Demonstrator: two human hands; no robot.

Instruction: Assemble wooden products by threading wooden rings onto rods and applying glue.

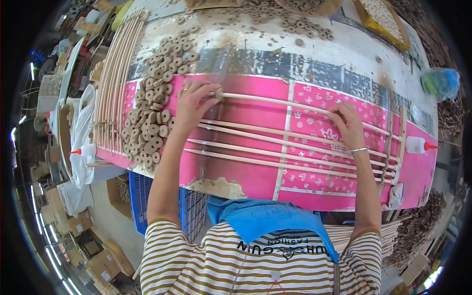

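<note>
My right hand pinches a thin wooden rod that lies crosswise over the pink table cover. At the rod's left end, my left hand is closed, its fingertips on a small brown wooden disc. How far the disc sits on the rod is too small to tell. Several more wooden rods lie side by side nearer to me, their right ends meeting small discs by a wooden strip. Left of my left hand spreads a heap of brown discs with holes through the middle.
Long rods with discs at their ends stack at the table's left. White squeeze bottles with red tips stand out at the left edge and right. Loose discs and a yellow-edged box are at the back. A blue crate stands below.
</note>
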